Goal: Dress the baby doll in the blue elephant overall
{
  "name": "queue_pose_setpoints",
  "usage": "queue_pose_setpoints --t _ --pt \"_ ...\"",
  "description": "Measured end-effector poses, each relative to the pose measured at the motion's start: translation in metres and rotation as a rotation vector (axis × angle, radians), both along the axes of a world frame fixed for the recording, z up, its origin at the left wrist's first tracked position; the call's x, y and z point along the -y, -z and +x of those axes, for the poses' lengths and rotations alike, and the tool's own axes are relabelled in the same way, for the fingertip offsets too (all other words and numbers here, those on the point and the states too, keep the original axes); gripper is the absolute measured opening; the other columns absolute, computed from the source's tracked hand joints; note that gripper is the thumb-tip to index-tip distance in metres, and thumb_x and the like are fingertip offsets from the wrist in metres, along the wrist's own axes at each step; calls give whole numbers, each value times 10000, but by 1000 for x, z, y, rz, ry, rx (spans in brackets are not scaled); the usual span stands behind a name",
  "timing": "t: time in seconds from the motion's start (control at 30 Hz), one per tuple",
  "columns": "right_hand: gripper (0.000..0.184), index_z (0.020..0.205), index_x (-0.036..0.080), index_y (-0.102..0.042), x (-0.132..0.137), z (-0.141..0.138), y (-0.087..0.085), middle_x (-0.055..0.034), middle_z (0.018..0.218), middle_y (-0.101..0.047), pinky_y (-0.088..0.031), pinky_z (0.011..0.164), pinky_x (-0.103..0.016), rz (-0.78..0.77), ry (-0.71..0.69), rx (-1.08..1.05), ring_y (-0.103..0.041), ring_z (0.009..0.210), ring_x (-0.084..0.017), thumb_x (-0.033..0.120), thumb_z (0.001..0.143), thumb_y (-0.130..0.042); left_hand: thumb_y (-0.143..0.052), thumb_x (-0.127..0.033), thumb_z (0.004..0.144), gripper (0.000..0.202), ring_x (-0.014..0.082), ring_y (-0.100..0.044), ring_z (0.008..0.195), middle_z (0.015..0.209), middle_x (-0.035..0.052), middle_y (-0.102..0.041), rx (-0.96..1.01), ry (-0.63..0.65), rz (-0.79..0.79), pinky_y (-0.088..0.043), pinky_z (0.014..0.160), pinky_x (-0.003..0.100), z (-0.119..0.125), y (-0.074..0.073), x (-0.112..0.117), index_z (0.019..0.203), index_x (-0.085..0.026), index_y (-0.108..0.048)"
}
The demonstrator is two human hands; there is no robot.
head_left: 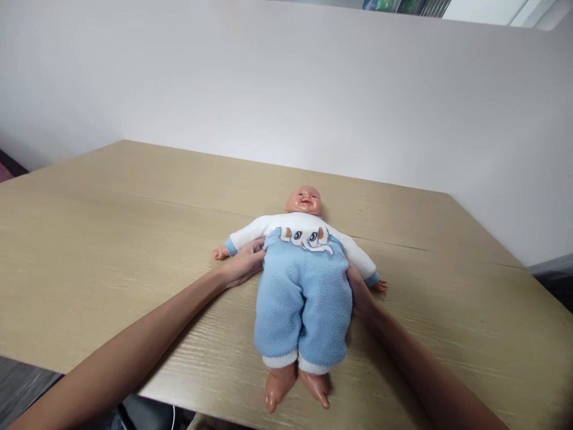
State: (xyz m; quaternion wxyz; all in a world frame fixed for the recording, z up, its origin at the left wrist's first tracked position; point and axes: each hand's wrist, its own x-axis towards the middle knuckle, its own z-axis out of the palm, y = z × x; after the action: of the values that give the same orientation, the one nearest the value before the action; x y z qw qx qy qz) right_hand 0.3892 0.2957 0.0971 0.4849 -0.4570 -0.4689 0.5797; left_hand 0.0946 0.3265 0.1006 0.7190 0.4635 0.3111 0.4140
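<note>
A baby doll (304,280) lies on its back on the wooden table, its head away from me and bare feet towards me. It wears a white top and fuzzy light blue trousers with an elephant face on the front. Its arms are spread to either side. My left hand (245,263) grips the doll's side at the waist, with the fingertips hidden under or behind it. On the opposite side my right hand (358,289) holds the doll at the hip; most of its fingers are out of sight.
The light wood table (134,239) has thin seams across its top. A pale wall or partition (268,89) stands along the far edge and right side. Part of a dark chair (147,412) shows below the near edge. Coloured items (389,5) appear beyond the partition.
</note>
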Motion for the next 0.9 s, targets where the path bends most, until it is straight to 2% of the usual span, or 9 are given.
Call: queue_pose_setpoints --t 0.13,0.23,0.33,0.5,0.57,0.63,0.73,0.83,0.9 --pt "504 1284 332 -754 -2 -3 -5 -21 1354 -808 -606 1125 -476 -42 56 -63 -708 1328 -351 549 836 -828 -884 -338 818 421 279 -714 1064 1053 79 -785 5 -24 28 -536 965 382 -2 1 -2 1189 -205 -736" --pt "521 1295 321 -762 -3 -5 -7 -38 1331 -821 -590 1143 -496 -46 65 -96 -695 1351 -363 522 822 -849 -772 -303 836 297 260 -677 1028 1048 57 -756 -56 -41 104 -514 939 364 -9 5 -8 1115 -209 -730" --pt "499 1293 325 -757 -4 -6 -6 -37 1294 -833 -580 1141 -503 -29 72 -124 -695 1349 -354 531 845 -829 -650 -248 800 150 237 -597 945 965 31 -681 -155 -93 219 -482 892 348 -17 9 -16 939 -202 -680" --pt "344 1174 306 -764 -7 -3 -5 -30 1311 -811 -490 1205 -473 72 79 -94 -670 1350 -326 475 875 -777 -583 -210 762 64 215 -470 890 888 7 -520 -190 -135 287 -420 861 336 -23 10 -21 819 -209 -554" --pt "290 1107 296 -757 -7 -1 -5 -32 1272 -805 -465 1209 -454 115 79 -27 -660 1323 -326 458 867 -762 -569 -223 763 79 215 -441 871 879 6 -485 -188 -127 296 -403 827 335 -22 10 -21 832 -215 -531" --pt "238 1040 295 -723 -7 1 -4 -30 1144 -797 -488 1153 -450 137 90 18 -669 1225 -330 450 861 -737 -558 -241 759 106 217 -426 854 873 6 -468 -184 -111 309 -397 803 337 -22 10 -21 852 -222 -510" --pt "172 986 307 -649 -5 2 -4 -11 951 -725 -526 1041 -457 130 82 -29 -663 1038 -317 389 835 -657 -573 -276 776 135 217 -419 845 871 3 -459 -188 -103 340 -390 794 338 -22 10 -22 871 -228 -490" --pt "169 941 311 -625 -3 3 -10 -18 909 -675 -516 1046 -460 138 35 -57 -646 1013 -316 365 783 -606 -615 -337 837 162 215 -421 845 881 3 -472 -211 -122 376 -374 797 336 -24 7 -21 888 -223 -512" --pt "148 923 303 -635 -2 6 -19 -33 929 -677 -503 1065 -460 147 -1 -26 -639 1039 -323 388 806 -605 -640 -406 894 217 211 -420 836 882 2 -473 -243 -160 416 -358 780 330 -24 1 -17 905 -219 -529"
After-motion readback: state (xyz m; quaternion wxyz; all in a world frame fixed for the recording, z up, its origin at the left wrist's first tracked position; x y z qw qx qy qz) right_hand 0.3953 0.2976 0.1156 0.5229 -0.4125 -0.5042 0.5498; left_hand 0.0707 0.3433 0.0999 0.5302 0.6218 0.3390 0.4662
